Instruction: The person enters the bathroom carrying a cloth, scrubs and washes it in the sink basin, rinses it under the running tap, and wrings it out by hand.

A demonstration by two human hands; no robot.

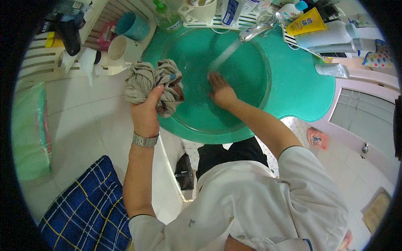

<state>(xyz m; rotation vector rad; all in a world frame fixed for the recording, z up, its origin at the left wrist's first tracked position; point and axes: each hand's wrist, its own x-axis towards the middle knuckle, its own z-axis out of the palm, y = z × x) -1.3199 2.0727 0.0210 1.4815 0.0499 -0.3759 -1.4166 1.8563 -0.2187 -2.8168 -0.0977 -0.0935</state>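
My left hand (147, 109) grips a bunched, wrinkled grey-beige cloth (141, 82) over the left rim of the green basin (191, 109). A metal-banded watch is on that wrist. My right hand (221, 91) is low inside the basin, its fingers extended and holding nothing that I can see. Water runs from the chrome faucet (251, 32) down to the fingertips of that hand. How deep the water stands in the basin cannot be told.
Racks behind the basin hold a white mug (201, 12), a green pump bottle (168, 18) and a yellow tube (306, 22). At left a shelf carries a blue cup (133, 26) and a cream cup (124, 49). A silver tube (332, 69) lies at the counter's right edge; a blue plaid cloth (91, 204) hangs lower left.
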